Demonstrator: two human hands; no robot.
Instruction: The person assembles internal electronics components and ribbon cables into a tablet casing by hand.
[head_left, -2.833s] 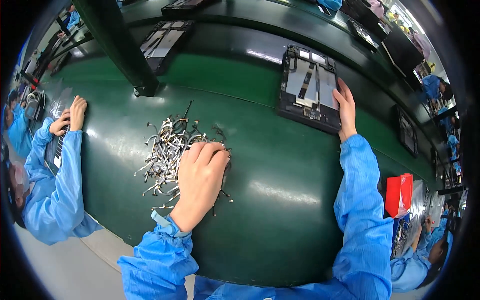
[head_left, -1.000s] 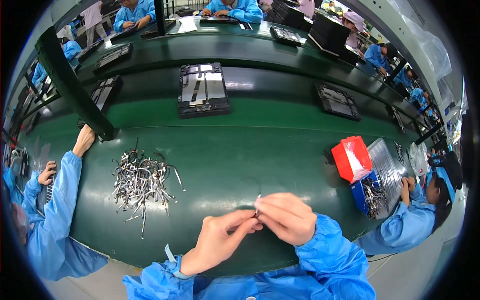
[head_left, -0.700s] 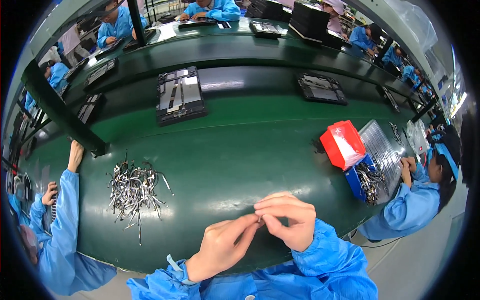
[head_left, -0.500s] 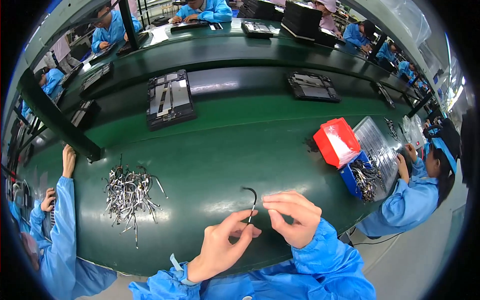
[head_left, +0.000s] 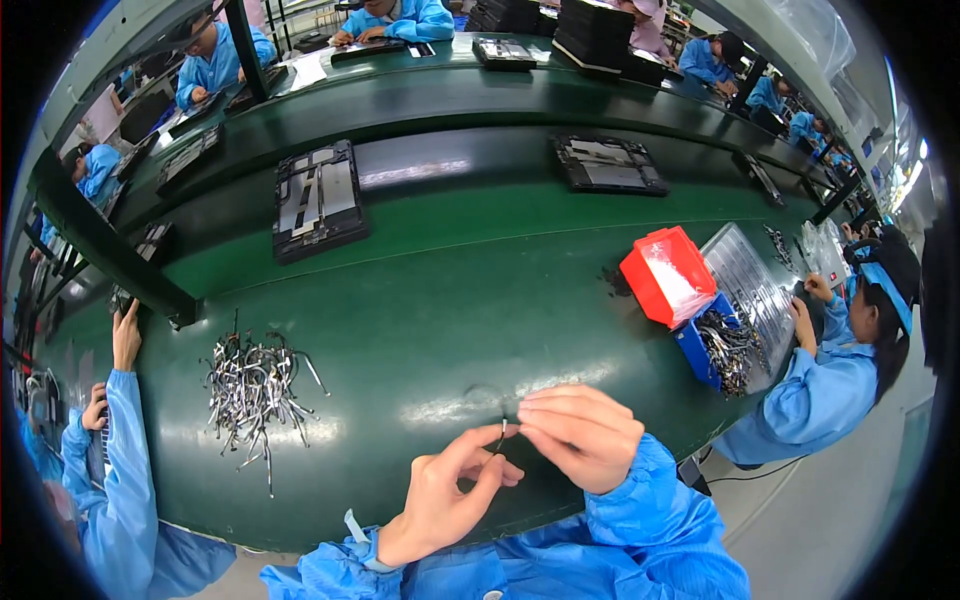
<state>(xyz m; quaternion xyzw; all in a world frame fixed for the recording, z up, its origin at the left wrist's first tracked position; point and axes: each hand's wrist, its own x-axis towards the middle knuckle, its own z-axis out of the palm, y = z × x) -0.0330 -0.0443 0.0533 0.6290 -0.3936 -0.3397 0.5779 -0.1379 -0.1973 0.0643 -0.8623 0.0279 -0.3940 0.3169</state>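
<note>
My left hand (head_left: 455,490) pinches a short thin cable (head_left: 504,428), black with a silvery-white section, above the near edge of the green bench. At the cable's upper end my right hand (head_left: 582,436) has its fingertips pressed together. They hide whatever lies between them, and I cannot tell if they grip the cable. A faint blurred arc shows just above the fingers. To the left of my hands lies a loose, tangled pile of similar black and silver cables (head_left: 255,390).
Right of my hands, a red bin (head_left: 662,272) adjoins a blue bin (head_left: 695,355) of small cables and a clear tray (head_left: 745,275). Opened tablet-like devices (head_left: 320,205) sit on the far strip. Co-workers sit at both sides; a dark post (head_left: 110,240) stands left.
My right fingertips have come in to the cable's upper end and closed together. The cable's curved black tail, clear before, is no longer distinct. My left hand keeps its pinch.
</note>
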